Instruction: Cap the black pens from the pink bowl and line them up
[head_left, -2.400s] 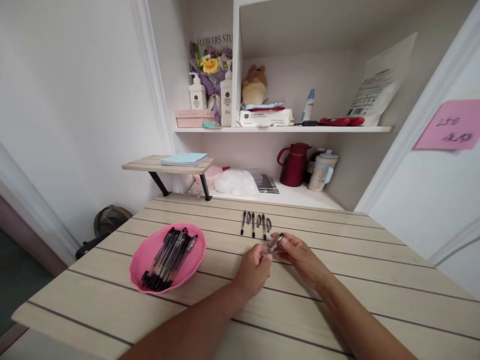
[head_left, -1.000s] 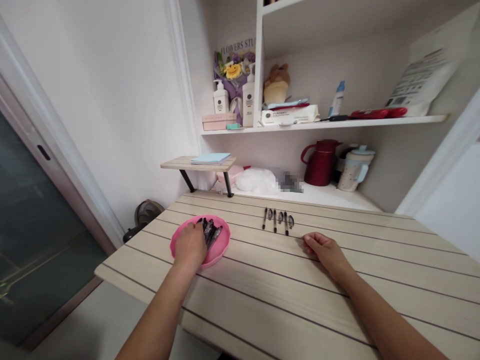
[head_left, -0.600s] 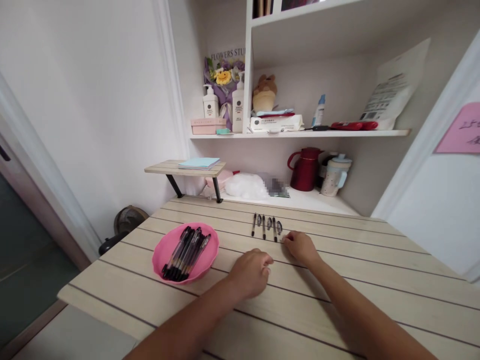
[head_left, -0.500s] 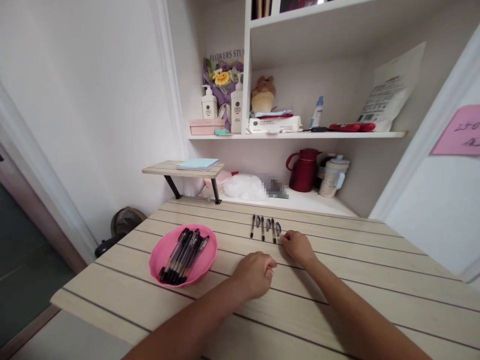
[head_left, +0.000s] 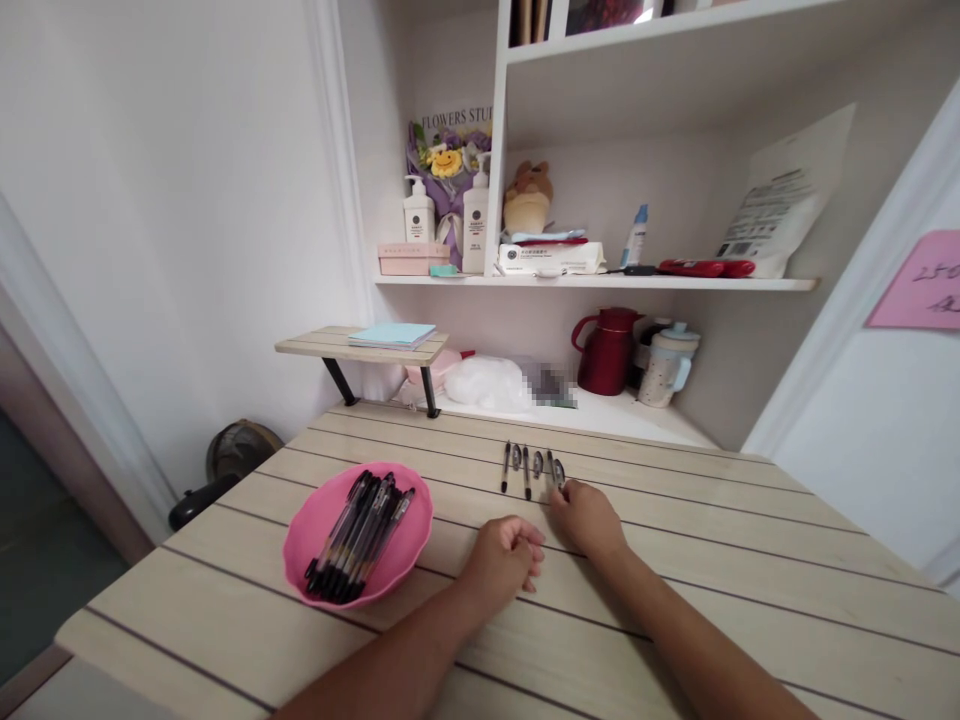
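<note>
My right hand (head_left: 589, 518) is closed at the near end of the rightmost black pen (head_left: 550, 464), and its fingers hide that end. To the left lie two more black pens, the middle pen (head_left: 526, 472) and the left pen (head_left: 506, 467), roughly parallel. Small dark oval pieces, too small to name, lie beside the pens, such as one dark piece (head_left: 538, 464). Nearer to me, my left hand (head_left: 496, 562) hovers or rests over the table with loosely curled, parted fingers and nothing visible in them. Left of it stands a pink bowl (head_left: 412, 545) holding several black pens (head_left: 360, 540).
The slatted wooden table (head_left: 720, 590) runs up to white shelving. A small raised stand (head_left: 300, 343) with pale blue paper (head_left: 394, 334) is at the back left. A red jug (head_left: 606, 350) and a cup (head_left: 667, 365) stand at the back right, beside a white plastic bag (head_left: 487, 382).
My right hand has shifted slightly left onto the rightmost pen. My left hand has loosened from a tighter curl, its fingers parting. The view has tilted a little upward.
</note>
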